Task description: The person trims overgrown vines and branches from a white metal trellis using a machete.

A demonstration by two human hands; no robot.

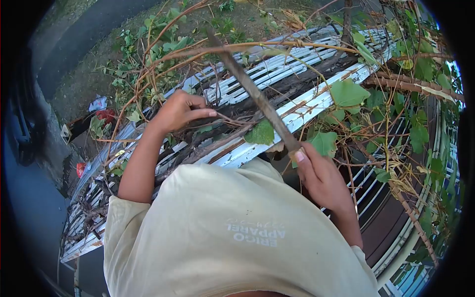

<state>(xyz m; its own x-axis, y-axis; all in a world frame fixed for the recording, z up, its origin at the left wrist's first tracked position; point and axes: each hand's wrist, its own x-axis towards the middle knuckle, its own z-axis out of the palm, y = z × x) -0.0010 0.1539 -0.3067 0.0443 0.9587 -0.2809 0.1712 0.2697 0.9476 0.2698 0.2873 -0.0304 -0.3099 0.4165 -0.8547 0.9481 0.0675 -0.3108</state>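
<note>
My right hand [319,175] is wrapped round the handle of a machete [255,94]. Its long, worn blade slants up and to the left, across the white slatted metal bench [302,109]. My left hand [180,111] is over the bench on the other side of the blade, its fingers curled and its thumb pointing right. A thin twig [235,120] lies just by the thumb tip; whether the fingers grip it I cannot make out. Dark, thick vine stems [292,86] lie along the slats under both. A green leaf [261,132] sits just beneath the blade.
A long brown vine [237,47] arches over the bench beyond the blade. Leafy vines [349,93] and a thick brown stem [413,85] tangle at the right. Leaves and litter, including a red wrapper [80,170], lie at the left. Behind is bare ground [99,64].
</note>
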